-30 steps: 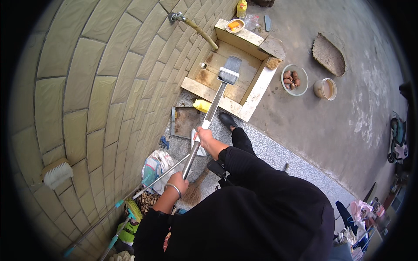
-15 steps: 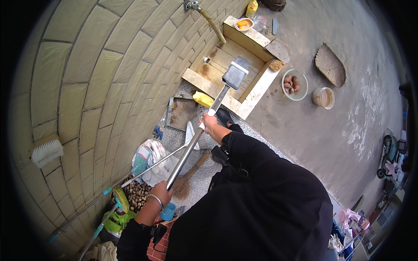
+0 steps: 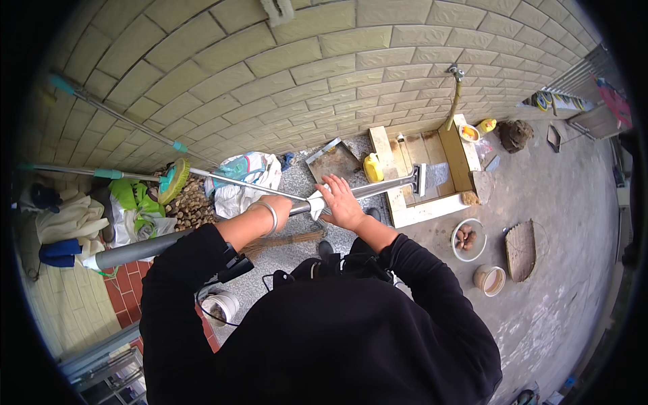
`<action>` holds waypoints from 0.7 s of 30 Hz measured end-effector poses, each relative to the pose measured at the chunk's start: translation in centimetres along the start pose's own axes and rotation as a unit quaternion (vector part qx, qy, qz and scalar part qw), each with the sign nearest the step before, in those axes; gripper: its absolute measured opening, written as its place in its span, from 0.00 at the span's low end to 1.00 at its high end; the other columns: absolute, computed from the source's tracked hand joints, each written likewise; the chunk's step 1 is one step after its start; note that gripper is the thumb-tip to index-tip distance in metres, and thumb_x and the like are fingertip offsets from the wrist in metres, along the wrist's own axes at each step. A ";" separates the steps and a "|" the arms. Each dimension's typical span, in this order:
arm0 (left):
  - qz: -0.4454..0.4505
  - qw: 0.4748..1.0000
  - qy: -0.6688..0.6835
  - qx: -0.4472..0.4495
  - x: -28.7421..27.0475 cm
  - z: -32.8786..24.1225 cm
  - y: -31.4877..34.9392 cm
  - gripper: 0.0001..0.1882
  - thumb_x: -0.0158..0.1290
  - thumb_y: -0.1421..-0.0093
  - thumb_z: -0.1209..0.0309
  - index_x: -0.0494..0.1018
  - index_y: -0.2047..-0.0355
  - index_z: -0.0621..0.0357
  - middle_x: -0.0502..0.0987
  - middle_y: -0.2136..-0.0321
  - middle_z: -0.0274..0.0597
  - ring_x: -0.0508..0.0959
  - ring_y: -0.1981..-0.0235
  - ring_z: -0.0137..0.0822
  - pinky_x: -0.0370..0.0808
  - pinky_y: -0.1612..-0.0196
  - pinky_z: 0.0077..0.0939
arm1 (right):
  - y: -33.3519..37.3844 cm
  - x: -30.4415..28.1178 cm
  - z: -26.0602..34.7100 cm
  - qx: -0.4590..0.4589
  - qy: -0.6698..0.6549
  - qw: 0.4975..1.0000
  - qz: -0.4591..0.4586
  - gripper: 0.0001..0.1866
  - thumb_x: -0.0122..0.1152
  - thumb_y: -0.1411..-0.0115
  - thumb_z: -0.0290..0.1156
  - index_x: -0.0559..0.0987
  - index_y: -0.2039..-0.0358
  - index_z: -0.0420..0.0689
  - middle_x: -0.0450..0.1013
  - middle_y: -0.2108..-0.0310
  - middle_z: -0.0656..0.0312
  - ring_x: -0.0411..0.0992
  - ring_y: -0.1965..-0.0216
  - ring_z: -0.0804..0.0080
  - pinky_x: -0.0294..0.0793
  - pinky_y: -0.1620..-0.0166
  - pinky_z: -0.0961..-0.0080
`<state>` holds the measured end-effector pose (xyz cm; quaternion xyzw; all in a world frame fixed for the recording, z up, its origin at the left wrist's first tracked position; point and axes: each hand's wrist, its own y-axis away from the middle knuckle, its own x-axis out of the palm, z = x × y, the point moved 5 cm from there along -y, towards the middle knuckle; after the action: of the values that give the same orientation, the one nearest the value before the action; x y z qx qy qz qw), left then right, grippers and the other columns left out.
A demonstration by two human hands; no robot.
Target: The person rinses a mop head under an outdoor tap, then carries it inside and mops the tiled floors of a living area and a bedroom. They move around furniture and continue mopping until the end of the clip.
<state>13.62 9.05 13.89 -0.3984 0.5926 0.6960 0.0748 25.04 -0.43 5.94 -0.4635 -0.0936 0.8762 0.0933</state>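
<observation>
My left hand (image 3: 273, 212), with a bangle at its wrist, is wrapped round the metal pole of a flat mop (image 3: 388, 187). Farther along the pole, my right hand (image 3: 343, 206) rests with its fingers stretched out and apart, against a white sliding grip (image 3: 316, 202). The mop's grey pad lies in or just over a low tiled basin (image 3: 422, 214), its white frame showing at the end of the pole. Behind my left forearm the pole's thick grey end (image 3: 138, 250) sticks out. My palms hide part of the pole.
A yellow bottle (image 3: 372, 168) and a dustpan (image 3: 333, 160) stand left of the basin. A straw broom (image 3: 290, 239) lies below the pole. Brushes on long poles (image 3: 174, 181) lean by the brick wall (image 3: 304, 67). To the right are a bowl of brown tubers (image 3: 468, 239) and a bucket (image 3: 490, 280).
My view has turned, so the mop now runs nearly level instead of slanting upward. My right hand has gone from gripping the pole to spread fingers, and my two hands are closer together.
</observation>
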 end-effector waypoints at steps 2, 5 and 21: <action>-0.051 0.998 -0.036 0.020 -1.5 0.9 4.6 0.07 0.49 0.54 0.73 0.74 0.74 0.60 0.76 0.72 0.49 0.77 0.68 0.43 0.73 0.64 0.33 | -3.4 1.5 3.0 0.000 0.002 0.985 0.173 0.22 0.64 0.62 0.37 0.69 0.65 0.48 0.71 0.75 0.56 0.72 0.66 0.58 0.71 0.63 0.64; -0.181 0.978 -0.105 0.015 -3.3 2.3 11.8 0.06 0.49 0.54 0.70 0.74 0.80 0.56 0.76 0.78 0.42 0.77 0.73 0.39 0.73 0.68 0.31 | -5.2 -0.7 8.5 -0.092 -0.106 0.983 0.115 0.12 0.61 0.59 0.33 0.71 0.74 0.44 0.71 0.80 0.49 0.70 0.76 0.50 0.71 0.73 0.61; -0.821 0.303 0.484 0.021 13.7 0.2 48.8 0.30 0.48 0.43 0.68 0.45 0.46 0.62 0.66 0.58 0.49 0.74 0.64 0.33 0.71 0.63 0.25 | 4.0 2.8 40.0 -0.285 -0.355 0.798 0.394 0.10 0.60 0.50 0.27 0.67 0.81 0.42 0.66 0.87 0.68 0.64 0.84 0.84 0.63 0.80 0.86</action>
<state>-23.78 -9.82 42.43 -0.9422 -0.0969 -0.0559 0.3158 -9.99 -6.63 24.79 -0.1224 -0.1749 0.8742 -0.4361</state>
